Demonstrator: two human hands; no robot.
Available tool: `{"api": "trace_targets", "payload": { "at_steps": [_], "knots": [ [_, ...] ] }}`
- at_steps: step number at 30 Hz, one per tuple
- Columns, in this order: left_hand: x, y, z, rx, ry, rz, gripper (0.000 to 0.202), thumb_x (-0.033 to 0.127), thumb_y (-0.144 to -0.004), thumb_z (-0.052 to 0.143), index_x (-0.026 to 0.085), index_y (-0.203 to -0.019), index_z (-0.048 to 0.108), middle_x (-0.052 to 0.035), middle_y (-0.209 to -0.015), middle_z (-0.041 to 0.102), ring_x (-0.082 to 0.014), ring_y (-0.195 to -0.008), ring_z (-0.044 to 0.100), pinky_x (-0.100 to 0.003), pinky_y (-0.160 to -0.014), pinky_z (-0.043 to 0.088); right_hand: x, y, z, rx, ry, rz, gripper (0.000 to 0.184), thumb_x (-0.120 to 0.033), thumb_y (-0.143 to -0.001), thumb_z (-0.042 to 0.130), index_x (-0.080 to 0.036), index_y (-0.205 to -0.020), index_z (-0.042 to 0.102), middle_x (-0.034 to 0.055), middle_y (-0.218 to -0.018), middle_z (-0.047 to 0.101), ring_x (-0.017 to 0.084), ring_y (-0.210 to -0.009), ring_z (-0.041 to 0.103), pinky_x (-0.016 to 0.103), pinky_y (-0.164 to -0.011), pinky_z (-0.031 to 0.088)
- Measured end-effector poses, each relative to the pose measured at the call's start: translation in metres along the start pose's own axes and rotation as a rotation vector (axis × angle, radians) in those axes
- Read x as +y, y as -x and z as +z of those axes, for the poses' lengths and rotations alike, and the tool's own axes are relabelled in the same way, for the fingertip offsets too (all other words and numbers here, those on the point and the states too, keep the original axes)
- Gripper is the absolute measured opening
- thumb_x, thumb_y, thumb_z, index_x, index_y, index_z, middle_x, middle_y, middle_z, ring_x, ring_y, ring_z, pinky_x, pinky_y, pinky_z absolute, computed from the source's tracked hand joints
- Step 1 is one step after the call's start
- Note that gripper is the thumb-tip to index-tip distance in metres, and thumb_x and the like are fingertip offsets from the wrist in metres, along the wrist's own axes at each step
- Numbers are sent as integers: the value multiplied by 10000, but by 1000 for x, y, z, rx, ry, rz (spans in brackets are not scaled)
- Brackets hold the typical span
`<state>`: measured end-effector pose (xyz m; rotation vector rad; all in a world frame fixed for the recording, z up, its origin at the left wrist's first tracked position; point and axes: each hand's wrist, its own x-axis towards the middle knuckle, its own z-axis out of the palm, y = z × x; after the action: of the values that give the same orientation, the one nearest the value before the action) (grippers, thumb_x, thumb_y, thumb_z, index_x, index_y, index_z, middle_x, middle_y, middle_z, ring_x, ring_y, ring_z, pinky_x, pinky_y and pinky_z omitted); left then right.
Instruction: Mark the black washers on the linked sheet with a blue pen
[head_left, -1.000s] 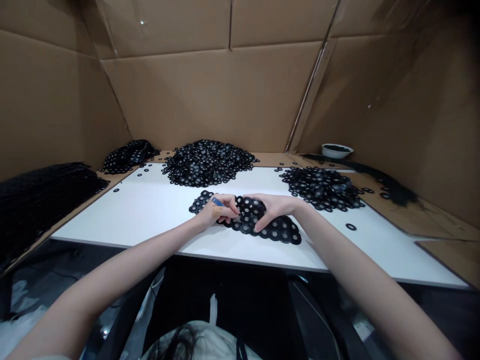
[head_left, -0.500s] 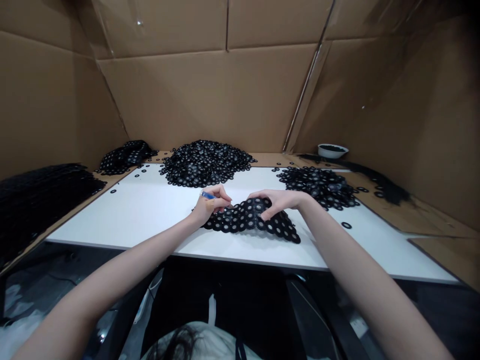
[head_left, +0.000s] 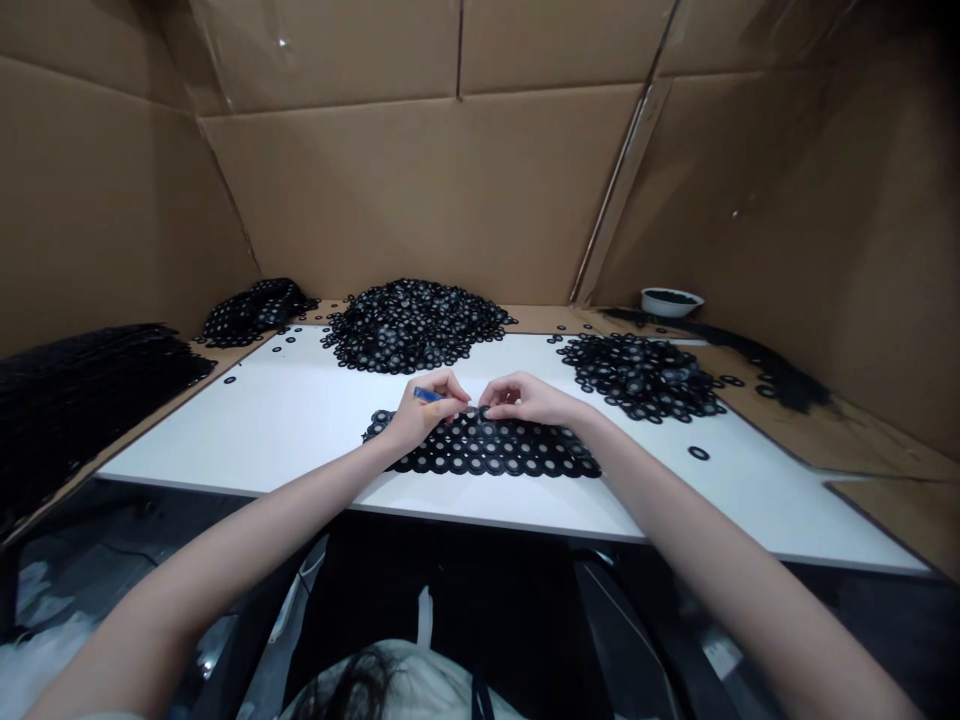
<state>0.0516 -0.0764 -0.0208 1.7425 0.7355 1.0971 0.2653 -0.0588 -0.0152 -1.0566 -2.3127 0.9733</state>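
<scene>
On the white board [head_left: 300, 415], left hand [head_left: 418, 412] grip clamped on blue tool [head_left: 429, 396], right hand [head_left: 526, 400] — grip pinching ring sheet [head_left: 495, 455].

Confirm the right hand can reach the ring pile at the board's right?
Probably yes. The right hand pinches the far edge of the ring sheet, and only bare white board lies between it and the ring pile to its right. It would need to release the sheet first.
</scene>
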Motion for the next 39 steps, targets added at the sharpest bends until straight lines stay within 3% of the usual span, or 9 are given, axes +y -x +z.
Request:
{"api": "trace_targets", "payload": {
  "at_steps": [4, 8, 15, 30, 39],
  "knots": [
    [-1, 0, 2, -46, -139, 66, 140, 264, -752, 604, 145, -825, 598, 22, -668, 541, -90, -622, 485, -206, -601, 361, 0, -3, 7, 41, 13, 3, 286, -415, -724, 631, -144, -815, 637, 27, -758, 633, 147, -681, 534, 278, -661, 420],
    [-2, 0, 4, -96, -203, 55, 157, 285, -751, 618, 139, -740, 564, 5, -730, 563, -108, -692, 497, -215, -651, 373, 3, -4, 9, 34, 35, -20, 236, -382, -732, 622, -151, -783, 618, 20, -759, 617, 145, -681, 515, 274, -656, 413],
    [-9, -2, 1, -67, -232, 57, 149, 245, -740, 621, 134, -678, 543, 13, -685, 544, -110, -673, 477, -226, -651, 351, 0, -4, 10, 33, 44, 1, 218, -362, -723, 626, -147, -757, 604, 15, -720, 588, 139, -651, 487, 268, -630, 394],
    [-9, 1, 2, -115, -235, 46, 140, 221, -758, 583, 138, -665, 521, 15, -675, 529, -112, -692, 471, -221, -662, 361, -5, -7, 14, 20, 40, 21, 65, -212, -689, 561, -155, -701, 533, 5, -681, 531, 132, -631, 455, 268, -620, 370],
    [-6, 3, 6, -227, -333, 130, 130, 203, -807, 510, 143, -692, 513, 10, -715, 556, -112, -704, 492, -220, -679, 365, -4, -7, 17, 38, -30, 8, 25, -170, -658, 540, -159, -660, 518, -9, -659, 522, 119, -621, 443, 256, -607, 368]
  ]
}}
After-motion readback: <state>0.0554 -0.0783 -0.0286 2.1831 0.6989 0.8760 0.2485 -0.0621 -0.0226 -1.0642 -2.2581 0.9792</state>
